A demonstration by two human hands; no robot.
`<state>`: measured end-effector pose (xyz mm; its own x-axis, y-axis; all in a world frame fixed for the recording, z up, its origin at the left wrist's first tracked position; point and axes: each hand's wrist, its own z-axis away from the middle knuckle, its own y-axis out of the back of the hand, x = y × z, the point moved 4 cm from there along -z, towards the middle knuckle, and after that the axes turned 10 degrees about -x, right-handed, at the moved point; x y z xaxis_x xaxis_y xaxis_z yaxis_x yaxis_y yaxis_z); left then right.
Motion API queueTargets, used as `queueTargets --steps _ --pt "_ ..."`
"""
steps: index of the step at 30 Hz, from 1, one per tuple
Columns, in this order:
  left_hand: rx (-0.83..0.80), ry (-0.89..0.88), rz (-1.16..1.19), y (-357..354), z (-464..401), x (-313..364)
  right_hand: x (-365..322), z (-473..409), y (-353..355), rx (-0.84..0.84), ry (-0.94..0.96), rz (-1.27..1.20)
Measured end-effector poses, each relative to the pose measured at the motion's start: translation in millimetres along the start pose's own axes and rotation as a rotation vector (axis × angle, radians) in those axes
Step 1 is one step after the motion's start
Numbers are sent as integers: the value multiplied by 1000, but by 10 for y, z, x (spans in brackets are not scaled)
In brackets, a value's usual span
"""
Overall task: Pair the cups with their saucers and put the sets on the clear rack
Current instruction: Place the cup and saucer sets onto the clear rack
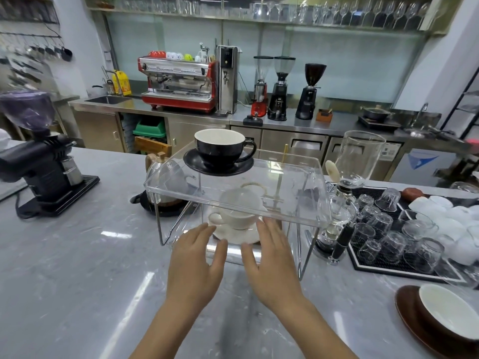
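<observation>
Reaching forward over the surface (77, 268), the left hand (193, 263) and right hand (272, 260) are flat, fingers straight, holding nothing, beside the white saucer (234, 235) and white cup (238, 204) under the clear rack (293, 193). On top sit the black cup (220, 146) and black saucer (193, 161).

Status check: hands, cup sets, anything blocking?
Left hand and right hand open, flanking white cup on its saucer under clear rack. Black cup set on top. Brown cup set waiting. No obstruction.
</observation>
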<state>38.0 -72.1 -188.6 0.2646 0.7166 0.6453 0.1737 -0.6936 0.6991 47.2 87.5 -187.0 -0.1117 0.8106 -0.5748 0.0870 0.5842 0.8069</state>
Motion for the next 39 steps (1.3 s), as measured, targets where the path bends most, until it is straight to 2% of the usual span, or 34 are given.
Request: queueTargets --steps 5,11,22,34,39 --pt "-126 -81 -178 -84 229 19 25 302 -14 -103 135 94" --pt "-181 -151 -142 -207 557 82 101 708 11 -103 192 55" --pt "-295 -136 15 -542 1029 226 574 1288 120 -107 7 -1" --pt "-475 -161 28 -1112 1234 595 1091 1712 386 -90 -193 26" --pt "-472 -229 -22 -1333 1249 830 1358 1816 547 -86 -220 34"
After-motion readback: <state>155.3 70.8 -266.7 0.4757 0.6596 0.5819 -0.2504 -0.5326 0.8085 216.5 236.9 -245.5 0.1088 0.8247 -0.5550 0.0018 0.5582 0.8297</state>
